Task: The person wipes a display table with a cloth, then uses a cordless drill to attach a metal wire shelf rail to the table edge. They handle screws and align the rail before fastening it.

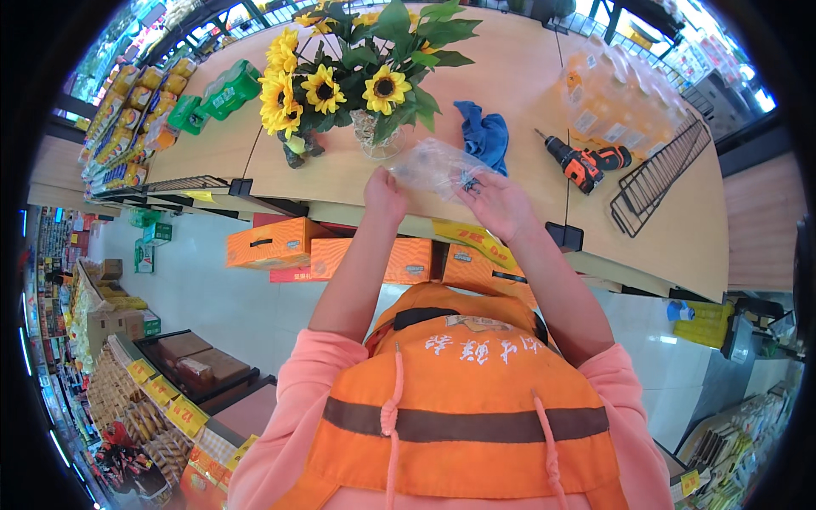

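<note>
Shop aisle, wooden table [527, 76]. Clear plastic bag [433, 163] of small dark hardware held just above table edge, left hand [384, 195] and right hand [497, 204] grips clamped on it. Best kept level, opened gently to avoid spills.

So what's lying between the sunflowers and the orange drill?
In the head view, a crumpled blue cloth lies on the wooden shelf top between the sunflowers and the orange drill.
</note>
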A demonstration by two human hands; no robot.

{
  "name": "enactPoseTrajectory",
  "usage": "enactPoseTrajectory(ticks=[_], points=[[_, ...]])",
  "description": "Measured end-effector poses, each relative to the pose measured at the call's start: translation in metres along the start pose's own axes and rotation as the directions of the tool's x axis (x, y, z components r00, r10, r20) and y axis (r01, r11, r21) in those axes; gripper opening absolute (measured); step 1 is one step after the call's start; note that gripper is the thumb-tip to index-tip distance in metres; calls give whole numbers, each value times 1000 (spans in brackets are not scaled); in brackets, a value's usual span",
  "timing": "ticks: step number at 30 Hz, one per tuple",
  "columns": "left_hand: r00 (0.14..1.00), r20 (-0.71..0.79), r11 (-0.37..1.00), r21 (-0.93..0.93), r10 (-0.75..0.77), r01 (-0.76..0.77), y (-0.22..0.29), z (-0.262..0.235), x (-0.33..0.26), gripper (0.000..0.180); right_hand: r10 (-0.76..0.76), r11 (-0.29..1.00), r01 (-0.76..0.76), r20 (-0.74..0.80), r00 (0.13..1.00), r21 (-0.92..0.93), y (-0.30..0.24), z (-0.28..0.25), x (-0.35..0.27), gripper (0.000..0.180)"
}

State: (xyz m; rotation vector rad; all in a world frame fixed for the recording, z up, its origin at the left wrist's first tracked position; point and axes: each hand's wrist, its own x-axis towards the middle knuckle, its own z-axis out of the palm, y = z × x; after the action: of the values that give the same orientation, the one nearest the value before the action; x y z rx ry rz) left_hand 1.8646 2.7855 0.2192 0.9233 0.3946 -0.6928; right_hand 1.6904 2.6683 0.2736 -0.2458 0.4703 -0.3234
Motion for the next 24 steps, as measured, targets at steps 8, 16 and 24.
enactPoseTrajectory(ticks=[8,16,24], points=[[841,448,953,129,-304,276,-42,-34,-112,21,28,991,-51,181,983,127,-1,-9,-6,58],[802,570,507,646,176,-571,-41,16,-115,30,7,984,-42,200,980,173,1,-16,-19,68],[673,677,171,656,298,-736,-50,23,-103,30,15,989,-54,266,964,139,8,-19,-19,74]])
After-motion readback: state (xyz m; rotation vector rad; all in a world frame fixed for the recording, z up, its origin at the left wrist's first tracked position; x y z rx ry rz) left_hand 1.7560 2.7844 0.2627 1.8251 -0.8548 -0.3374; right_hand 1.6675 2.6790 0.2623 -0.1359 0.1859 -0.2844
